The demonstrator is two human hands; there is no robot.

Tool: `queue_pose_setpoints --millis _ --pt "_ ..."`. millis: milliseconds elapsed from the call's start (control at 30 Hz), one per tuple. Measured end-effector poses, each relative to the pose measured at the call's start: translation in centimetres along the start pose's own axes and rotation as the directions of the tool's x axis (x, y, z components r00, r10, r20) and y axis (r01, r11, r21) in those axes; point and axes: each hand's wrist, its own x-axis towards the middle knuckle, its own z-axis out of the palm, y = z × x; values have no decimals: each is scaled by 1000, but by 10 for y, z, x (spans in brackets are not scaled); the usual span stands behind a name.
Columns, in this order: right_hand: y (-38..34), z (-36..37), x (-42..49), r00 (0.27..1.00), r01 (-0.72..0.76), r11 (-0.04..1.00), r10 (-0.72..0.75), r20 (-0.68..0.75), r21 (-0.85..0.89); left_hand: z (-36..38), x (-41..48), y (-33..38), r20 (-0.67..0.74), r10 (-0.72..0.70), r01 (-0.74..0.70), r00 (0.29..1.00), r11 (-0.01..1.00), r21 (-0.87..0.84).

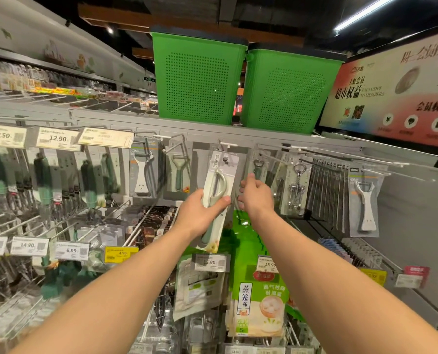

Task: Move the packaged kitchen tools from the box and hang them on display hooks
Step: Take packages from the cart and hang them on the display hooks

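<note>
My left hand (202,213) grips a packaged peeler (219,190) with a pale green handle, on a white card, holding it upright against the display. The card's top hole sits at a white-tipped display hook (228,145) in the upper row. My right hand (255,194) is just right of the package with its fingers curled; whether they hold the card's edge is hidden. The box is out of view.
Other hooks carry peelers (142,172), a corkscrew (298,185) and bottle openers. Two green perforated bins (197,77) stand on the shelf top. Lower hooks with price tags (210,263) and a green steamer-cloth pack (260,300) jut out below my arms.
</note>
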Motion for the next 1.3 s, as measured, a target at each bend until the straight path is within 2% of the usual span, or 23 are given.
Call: queue_pose_setpoints --millis 167,367,733,933,1167,1300 --pt "-10 -3 -18 989 119 993 -117 95 -14 4 5 -4 -5 -93 93 996 995 39" --pt "-7 8 -15 971 125 991 -130 200 37 0 9 -18 -156 -69 68 985 998 -14" --pt "-1 14 -4 959 117 993 -117 258 15 5 31 -11 44 -86 89 995 992 -85" --pt "2 24 -4 963 139 990 -136 232 6 13 36 -7 14 -93 94 996 991 -97" --pt "7 21 3 953 126 992 -118 280 -14 18 39 -12 35 -87 89 996 993 -72" --pt "13 33 3 963 191 979 -172 207 -76 21 45 -21 5 -54 55 999 993 -107"
